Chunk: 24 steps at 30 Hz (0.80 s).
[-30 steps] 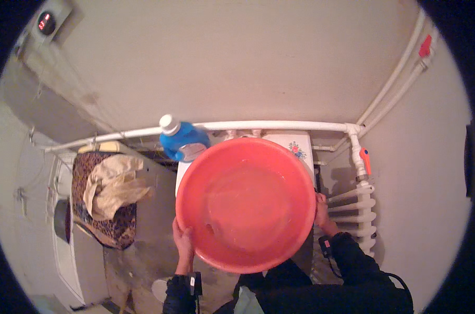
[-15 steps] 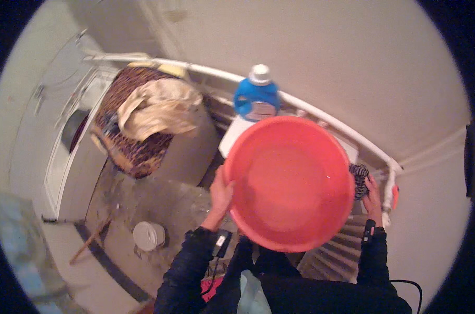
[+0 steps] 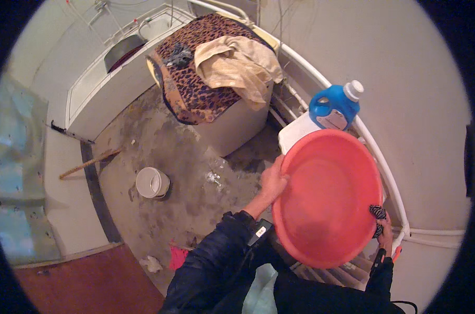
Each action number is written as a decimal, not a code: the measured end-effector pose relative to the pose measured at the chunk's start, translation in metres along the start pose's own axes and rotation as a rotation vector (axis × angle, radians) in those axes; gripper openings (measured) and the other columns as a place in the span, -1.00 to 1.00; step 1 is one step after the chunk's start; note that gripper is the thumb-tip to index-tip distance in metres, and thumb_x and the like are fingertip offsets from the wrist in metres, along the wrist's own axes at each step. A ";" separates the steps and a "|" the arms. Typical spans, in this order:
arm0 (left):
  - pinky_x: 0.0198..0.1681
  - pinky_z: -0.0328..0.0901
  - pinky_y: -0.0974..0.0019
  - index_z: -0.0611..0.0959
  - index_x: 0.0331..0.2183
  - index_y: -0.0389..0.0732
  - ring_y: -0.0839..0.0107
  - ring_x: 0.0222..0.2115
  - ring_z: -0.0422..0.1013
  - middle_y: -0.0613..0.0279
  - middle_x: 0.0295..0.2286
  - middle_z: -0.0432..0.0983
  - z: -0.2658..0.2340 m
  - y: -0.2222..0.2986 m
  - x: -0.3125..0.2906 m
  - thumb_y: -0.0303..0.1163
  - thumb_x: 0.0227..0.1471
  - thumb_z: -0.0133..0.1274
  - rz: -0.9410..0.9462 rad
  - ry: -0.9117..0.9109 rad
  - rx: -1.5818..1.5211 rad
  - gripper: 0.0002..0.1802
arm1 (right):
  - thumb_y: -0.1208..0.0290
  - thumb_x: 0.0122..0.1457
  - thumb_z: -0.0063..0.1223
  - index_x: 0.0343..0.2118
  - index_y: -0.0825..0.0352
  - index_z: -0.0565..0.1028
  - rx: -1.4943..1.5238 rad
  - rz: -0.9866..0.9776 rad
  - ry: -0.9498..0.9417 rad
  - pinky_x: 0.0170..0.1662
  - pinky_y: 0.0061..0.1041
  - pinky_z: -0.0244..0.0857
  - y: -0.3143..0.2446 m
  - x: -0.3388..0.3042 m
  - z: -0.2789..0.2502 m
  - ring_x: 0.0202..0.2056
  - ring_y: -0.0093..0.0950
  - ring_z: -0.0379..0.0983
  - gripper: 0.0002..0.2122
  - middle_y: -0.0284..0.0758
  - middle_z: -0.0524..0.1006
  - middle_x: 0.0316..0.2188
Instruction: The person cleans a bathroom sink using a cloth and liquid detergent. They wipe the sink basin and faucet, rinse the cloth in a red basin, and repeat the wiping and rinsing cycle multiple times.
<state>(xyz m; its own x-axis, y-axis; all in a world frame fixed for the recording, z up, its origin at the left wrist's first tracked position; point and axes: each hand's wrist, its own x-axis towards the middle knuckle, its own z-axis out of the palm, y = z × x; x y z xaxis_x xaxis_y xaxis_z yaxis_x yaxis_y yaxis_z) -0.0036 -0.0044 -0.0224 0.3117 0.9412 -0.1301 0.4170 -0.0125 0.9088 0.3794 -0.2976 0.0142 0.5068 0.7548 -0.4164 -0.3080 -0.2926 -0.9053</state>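
Note:
A large round red plastic basin (image 3: 329, 199) is held between my two hands, its open top facing me and nothing visible inside. My left hand (image 3: 273, 182) grips its left rim, thumb over the edge. On the other side, my right hand (image 3: 385, 233) is closed on a bunched black-and-white patterned cloth (image 3: 378, 215), pressed against the basin's right rim. Just beyond the basin, a blue detergent bottle (image 3: 332, 107) with a white cap stands upright on a white surface (image 3: 295, 132) by the wall. The basin hides part of that surface.
A chest-like box with a leopard-print cover (image 3: 195, 78) stands at the far left, a beige cloth (image 3: 232, 65) on top. White pipes (image 3: 387, 162) run along the wall. On the floor are a white bucket (image 3: 152, 183), a wooden-handled tool (image 3: 88, 164) and a pink cloth (image 3: 179, 256).
The view has swung left, so the box, bottle and basin appear farther right, and more floor and a reddish-brown panel show at lower left. Both hands keep hold at the basin's sides.

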 end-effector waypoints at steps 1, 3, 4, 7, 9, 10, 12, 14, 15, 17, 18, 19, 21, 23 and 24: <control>-0.18 0.33 0.16 0.40 -0.02 -0.13 0.02 -0.26 0.45 -0.06 -0.31 0.51 -0.003 -0.002 -0.004 -0.50 -0.27 0.05 -0.029 0.000 -0.017 -0.36 | 0.57 -0.20 -0.01 -0.04 0.41 0.34 -0.016 0.021 0.066 -0.02 -0.48 0.28 0.001 -0.001 0.004 -0.16 -0.44 0.41 -0.49 -0.31 0.48 -0.18; -0.18 0.33 0.17 0.40 -0.01 -0.14 0.05 -0.26 0.45 -0.06 -0.29 0.51 -0.014 -0.005 -0.010 -0.51 -0.29 0.04 -0.042 0.009 -0.059 -0.35 | 0.57 -0.20 -0.03 -0.04 0.42 0.34 -0.013 -0.031 -0.003 0.00 -0.48 0.26 -0.001 -0.005 0.016 -0.16 -0.43 0.41 -0.49 -0.30 0.48 -0.17; -0.18 0.33 0.17 0.40 -0.01 -0.14 0.05 -0.26 0.45 -0.06 -0.29 0.50 -0.021 -0.006 -0.013 -0.52 -0.29 0.03 -0.047 0.029 -0.081 -0.35 | 0.57 -0.20 -0.04 -0.04 0.42 0.34 -0.029 -0.051 -0.022 0.00 -0.48 0.26 -0.002 -0.008 0.025 -0.16 -0.43 0.41 -0.49 -0.30 0.48 -0.17; -0.18 0.33 0.18 0.40 -0.01 -0.14 0.04 -0.26 0.45 -0.05 -0.28 0.50 -0.051 -0.011 -0.022 -0.52 -0.30 0.04 -0.069 0.064 -0.126 -0.34 | 0.53 -0.18 -0.05 -0.04 0.43 0.34 -0.065 -0.069 -0.031 0.04 -0.48 0.20 -0.013 -0.015 0.060 -0.12 -0.42 0.39 -0.49 -0.26 0.47 -0.15; -0.18 0.33 0.18 0.40 -0.01 -0.14 0.02 -0.26 0.44 -0.05 -0.28 0.49 -0.073 -0.013 -0.028 -0.52 -0.30 0.04 -0.053 0.095 -0.140 -0.34 | 0.51 -0.18 -0.05 -0.03 0.43 0.33 -0.115 -0.092 -0.049 0.06 -0.47 0.19 -0.018 -0.018 0.087 -0.11 -0.42 0.38 -0.49 -0.25 0.46 -0.14; -0.19 0.33 0.18 0.40 -0.02 -0.14 0.02 -0.26 0.44 -0.05 -0.28 0.49 -0.085 -0.014 -0.030 -0.52 -0.30 0.04 -0.033 0.118 -0.143 -0.35 | 0.51 -0.18 -0.04 -0.02 0.43 0.32 -0.126 -0.113 -0.143 0.06 -0.47 0.18 -0.022 -0.018 0.099 -0.10 -0.41 0.38 -0.47 -0.25 0.46 -0.14; -0.21 0.33 0.15 0.41 -0.04 -0.13 -0.02 -0.25 0.42 -0.05 -0.28 0.49 -0.111 -0.017 -0.037 -0.52 -0.30 0.04 -0.003 0.164 -0.146 -0.37 | 0.51 -0.19 -0.04 -0.02 0.43 0.32 -0.129 -0.074 -0.111 0.06 -0.47 0.19 -0.028 -0.020 0.123 -0.10 -0.40 0.38 -0.47 -0.25 0.46 -0.16; -0.21 0.32 0.13 0.41 -0.04 -0.14 -0.03 -0.25 0.42 -0.07 -0.29 0.48 -0.141 -0.021 -0.048 -0.52 -0.31 0.04 0.032 0.249 -0.167 -0.37 | 0.52 -0.19 -0.04 -0.02 0.43 0.32 -0.121 -0.054 -0.123 0.05 -0.47 0.19 -0.028 -0.022 0.146 -0.10 -0.41 0.37 -0.48 -0.26 0.46 -0.15; -0.21 0.32 0.12 0.41 -0.04 -0.15 -0.04 -0.25 0.41 -0.09 -0.30 0.48 -0.156 -0.023 -0.055 -0.53 -0.31 0.04 0.044 0.284 -0.172 -0.37 | 0.53 -0.18 -0.04 -0.03 0.43 0.32 -0.117 -0.055 -0.147 0.05 -0.47 0.20 -0.026 -0.025 0.158 -0.10 -0.41 0.37 -0.48 -0.27 0.46 -0.14; -0.20 0.32 0.11 0.40 -0.03 -0.18 -0.06 -0.26 0.41 -0.12 -0.30 0.47 -0.187 -0.031 -0.067 -0.53 -0.32 0.04 -0.026 0.260 -0.144 -0.35 | 0.54 -0.17 -0.03 -0.03 0.42 0.32 -0.090 -0.057 -0.217 0.03 -0.47 0.22 -0.021 -0.026 0.183 -0.10 -0.41 0.37 -0.50 -0.28 0.45 -0.13; -0.20 0.32 0.11 0.40 -0.02 -0.19 -0.07 -0.26 0.40 -0.14 -0.30 0.47 -0.199 -0.038 -0.073 -0.53 -0.32 0.04 -0.046 0.267 -0.123 -0.34 | 0.55 -0.17 -0.03 -0.03 0.42 0.32 -0.130 -0.046 -0.301 0.03 -0.47 0.23 -0.015 -0.018 0.196 -0.09 -0.41 0.37 -0.49 -0.28 0.44 -0.10; -0.20 0.32 0.12 0.39 -0.02 -0.20 -0.06 -0.27 0.41 -0.15 -0.30 0.47 -0.216 -0.042 -0.085 -0.54 -0.32 0.04 -0.062 0.277 -0.136 -0.33 | 0.56 -0.18 -0.04 -0.02 0.42 0.31 -0.129 -0.026 -0.301 0.03 -0.46 0.23 -0.015 -0.027 0.212 -0.08 -0.41 0.37 -0.49 -0.28 0.43 -0.10; -0.20 0.33 0.14 0.39 0.00 -0.21 -0.05 -0.28 0.43 -0.16 -0.30 0.47 -0.235 -0.062 -0.098 -0.54 -0.32 0.03 -0.065 0.356 -0.122 -0.32 | 0.57 -0.18 -0.05 -0.02 0.41 0.31 -0.099 -0.002 -0.333 0.04 -0.46 0.23 0.001 -0.019 0.240 -0.08 -0.41 0.37 -0.48 -0.27 0.43 -0.09; -0.27 0.32 0.06 0.38 -0.01 -0.11 -0.06 -0.31 0.43 -0.11 -0.35 0.49 -0.253 -0.083 -0.116 -0.53 -0.30 0.04 -0.095 0.428 -0.115 -0.34 | 0.59 -0.19 -0.05 0.00 0.40 0.30 -0.091 0.050 -0.438 0.05 -0.45 0.23 0.014 -0.013 0.274 -0.07 -0.39 0.36 -0.46 -0.28 0.42 -0.09; -0.30 0.32 0.02 0.38 -0.01 -0.06 -0.06 -0.33 0.43 -0.09 -0.38 0.50 -0.262 -0.095 -0.126 -0.52 -0.29 0.04 -0.134 0.448 -0.113 -0.34 | 0.58 -0.20 -0.03 -0.01 0.40 0.31 -0.119 0.055 -0.465 0.06 -0.44 0.22 0.021 -0.010 0.290 -0.07 -0.39 0.36 -0.46 -0.27 0.43 -0.09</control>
<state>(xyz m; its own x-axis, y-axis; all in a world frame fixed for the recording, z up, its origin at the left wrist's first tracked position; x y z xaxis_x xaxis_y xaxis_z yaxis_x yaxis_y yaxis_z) -0.3066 -0.0329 0.0113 -0.1479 0.9851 -0.0879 0.3255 0.1324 0.9362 0.1341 -0.1412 0.0235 0.0697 0.9108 -0.4069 -0.2163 -0.3844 -0.8975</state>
